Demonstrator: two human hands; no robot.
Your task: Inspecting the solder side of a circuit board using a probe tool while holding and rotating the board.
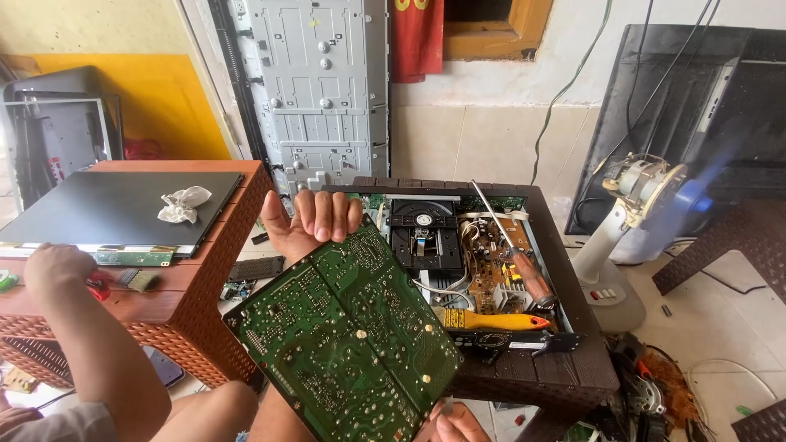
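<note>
I hold a large green circuit board point(348, 336) up in front of me, solder side toward me and tilted. My left hand point(309, 219) grips its upper edge, fingers curled over the top. At the bottom of the view my right hand point(455, 423) holds the lower corner; only its fingertips show. Behind the board an opened disc player chassis point(458, 245) lies on a dark slatted table point(565, 368).
A screwdriver point(516, 262) and a yellow-handled brush point(491, 321) lie on the chassis. To the left, another person's hand point(53, 266) rests on a brown woven table point(205, 286) bearing a flat dark panel point(106, 209) and a white cloth point(182, 204). A running fan point(655, 192) stands right.
</note>
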